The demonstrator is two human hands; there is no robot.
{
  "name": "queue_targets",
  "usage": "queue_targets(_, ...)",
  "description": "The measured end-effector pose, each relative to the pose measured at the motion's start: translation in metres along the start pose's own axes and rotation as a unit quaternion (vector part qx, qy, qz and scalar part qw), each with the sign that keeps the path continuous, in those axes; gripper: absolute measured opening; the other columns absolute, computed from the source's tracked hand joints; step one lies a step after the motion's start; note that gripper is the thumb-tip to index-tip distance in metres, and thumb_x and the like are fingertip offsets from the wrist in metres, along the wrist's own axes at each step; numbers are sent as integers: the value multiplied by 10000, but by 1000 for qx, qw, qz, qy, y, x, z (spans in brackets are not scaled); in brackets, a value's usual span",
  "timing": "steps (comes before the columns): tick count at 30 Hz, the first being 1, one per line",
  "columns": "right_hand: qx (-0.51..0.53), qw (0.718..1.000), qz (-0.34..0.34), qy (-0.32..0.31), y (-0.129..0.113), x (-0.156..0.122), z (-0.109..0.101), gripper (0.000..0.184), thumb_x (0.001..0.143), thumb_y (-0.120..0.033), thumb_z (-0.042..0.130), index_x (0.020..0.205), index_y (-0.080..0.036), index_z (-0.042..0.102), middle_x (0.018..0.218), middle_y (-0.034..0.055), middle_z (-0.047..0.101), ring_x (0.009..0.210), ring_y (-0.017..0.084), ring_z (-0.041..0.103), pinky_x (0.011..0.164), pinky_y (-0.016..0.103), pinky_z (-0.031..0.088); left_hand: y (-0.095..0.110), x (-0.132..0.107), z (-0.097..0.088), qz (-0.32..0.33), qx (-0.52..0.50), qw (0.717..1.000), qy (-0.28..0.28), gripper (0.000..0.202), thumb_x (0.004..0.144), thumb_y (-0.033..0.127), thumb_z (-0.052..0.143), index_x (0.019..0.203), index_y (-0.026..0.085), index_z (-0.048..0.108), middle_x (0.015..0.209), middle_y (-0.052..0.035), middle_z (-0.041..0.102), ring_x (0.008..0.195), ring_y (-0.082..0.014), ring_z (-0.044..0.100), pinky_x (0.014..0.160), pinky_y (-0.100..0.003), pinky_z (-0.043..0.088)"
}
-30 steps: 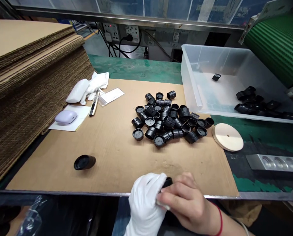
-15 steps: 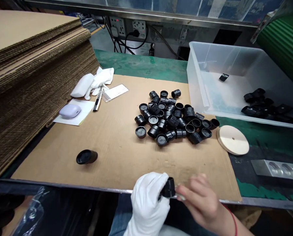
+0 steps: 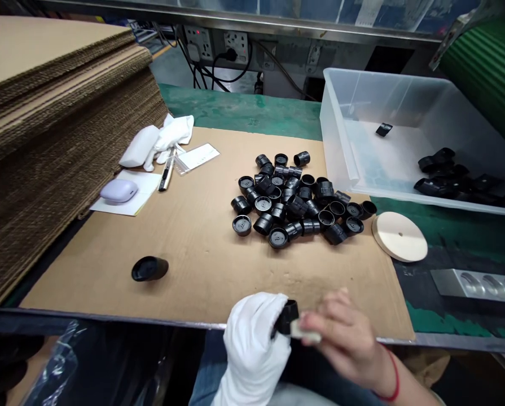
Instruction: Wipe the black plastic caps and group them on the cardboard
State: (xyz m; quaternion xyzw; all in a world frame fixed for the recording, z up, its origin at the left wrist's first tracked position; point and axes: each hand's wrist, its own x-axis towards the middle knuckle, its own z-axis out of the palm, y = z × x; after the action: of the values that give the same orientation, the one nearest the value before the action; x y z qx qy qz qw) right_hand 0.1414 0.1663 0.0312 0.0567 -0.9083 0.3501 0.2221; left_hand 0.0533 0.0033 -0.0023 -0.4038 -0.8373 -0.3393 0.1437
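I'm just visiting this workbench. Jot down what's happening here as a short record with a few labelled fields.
Left hand: white-gloved, gripping a black plastic cap
Right hand: bare, red cord at wrist, holding a pale pad at the cap
Bench: loose pile of black plastic caps on a tan cardboard sheet
Beyond: clear plastic bin

1. Steel rail (image 3: 252, 25) beneath bluish panels (image 3: 320, 8), far edge.
2. Wall sockets (image 3: 212, 44) with black cords (image 3: 201, 73) hanging below.
3. Green-painted counter (image 3: 244, 110), worn in patches.
4. Grey floor (image 3: 161, 56) with yellow stripe, beyond the counter.
5. Green ribbed belt (image 3: 484, 67), upper right.
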Motion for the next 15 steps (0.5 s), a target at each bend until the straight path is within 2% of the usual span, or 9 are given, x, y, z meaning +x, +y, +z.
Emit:
queue_targets(2, -22, 999, 48, 2, 9, -13, -14, 191, 859, -136, 570, 1023, -205, 638, 674, 9, 603, 624, 147, 513, 617, 314, 390, 1, 4, -2, -4, 29, 999, 27, 256, 733, 138, 603, 979, 207, 601, 883, -48, 683, 867, -177, 637, 772, -344, 534)
queue_targets(5, 7, 995, 88, 43, 7, -20, -24, 219, 840, -140, 601, 1041, -224, 623, 717, 16, 615, 650, 160, 532, 633, 325, 420, 1, 6, -4, -18, 66, 996, 63, 251, 720, 127, 617, 957, 205, 597, 887, -50, 670, 885, -186, 623, 769, -358, 528)
queue_targets(10, 62, 993, 84, 54, -15, 6, -1, 140, 853, -187, 596, 990, -192, 622, 769, 34, 647, 701, 164, 553, 681, 332, 453, -5, 5, -8, -16, 77, 995, 57, 220, 753, 197, 588, 969, 171, 564, 863, -74, 656, 849, -198, 625, 737, -367, 545)
queue_targets(15, 95, 992, 72, 25, -11, 16, 11, 139, 868, -182, 575, 1003, -175, 608, 781, 43, 618, 730, 165, 529, 655, 311, 451, -13, 7, -16, 8, 39, 999, 28, 169, 772, 181, 543, 936, 183, 582, 836, -50, 678, 819, -177, 649, 721, -333, 551)
